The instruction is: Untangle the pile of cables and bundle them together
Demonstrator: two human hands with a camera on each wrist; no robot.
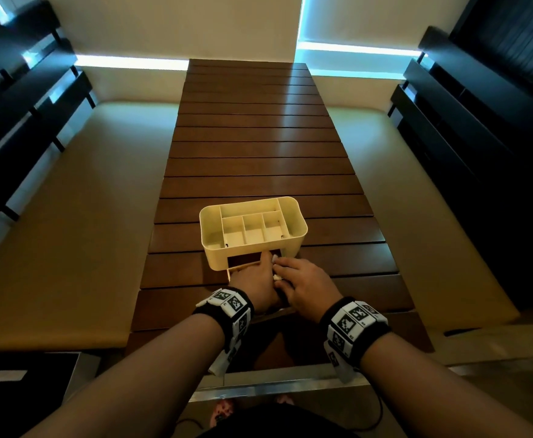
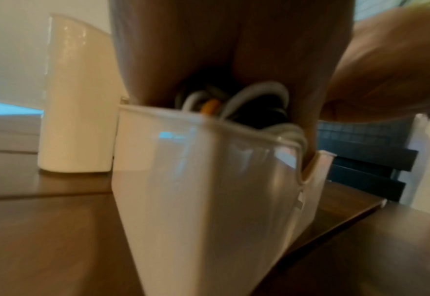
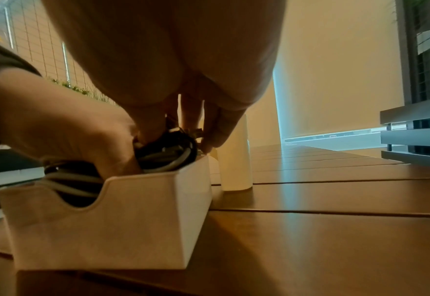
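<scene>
1. Both hands are down in the small white drawer (image 3: 102,216), which stands pulled out in front of the cream organiser (image 1: 252,229) on the slatted wooden bench (image 1: 258,147).
2. The left hand (image 1: 254,279) has its fingers curled down into the drawer and around the cables (image 3: 166,154). That is a real grip on the bunch.
3. The right hand (image 1: 303,284) comes in from the other side, fingertips pointing down onto the same bunch. It looks like a pinch, though the head view hides the tips, so take that with care.
4. The cables are a mixed tangle, black and white or grey strands with 1 orange bit (image 2: 210,107), sitting mostly inside the drawer and bulging over its rim.
5. To do this step well, I would lift the whole bunch straight up with both hands so no loop snags on the notched front wall, then set it on open bench before teasing strands apart.
6. Pulling 1 strand early would probably tighten knots and drag the light drawer along.
7. The organiser's top compartments, 1 long, 3 small and 2 at the ends, all look empty from above.
8. The untangling proper has not begun.
</scene>
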